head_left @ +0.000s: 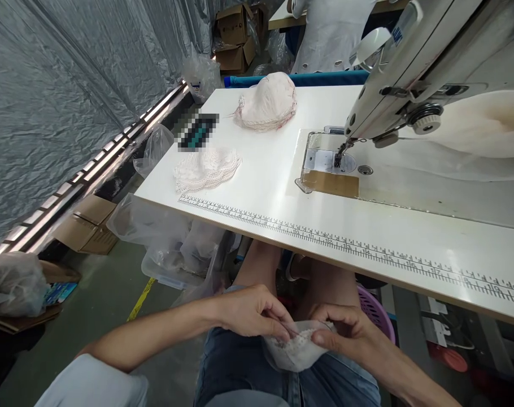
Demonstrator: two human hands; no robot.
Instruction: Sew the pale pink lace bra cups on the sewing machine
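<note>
Over my lap, a white fabric cup with a lace-like edge (pixel 297 353) is held between both hands. My left hand (pixel 261 314) pinches its upper edge from the left, thumb against fingers. From the right, my right hand (pixel 339 328) grips the same edge, thumb in front. On the white table lies a stack of pale pink cups (pixel 268 102) with reddish threads along the rim. Nearer the table's left corner rests a flatter stack of lace-edged white pieces (pixel 208 168).
A sewing machine (pixel 392 73) stands on the right of the table (pixel 257 169), whose front edge carries a printed ruler (pixel 345 249). Clear plastic bags (pixel 176 237) and a cardboard box (pixel 87 223) sit on the left. A purple basket (pixel 373 308) is under the table.
</note>
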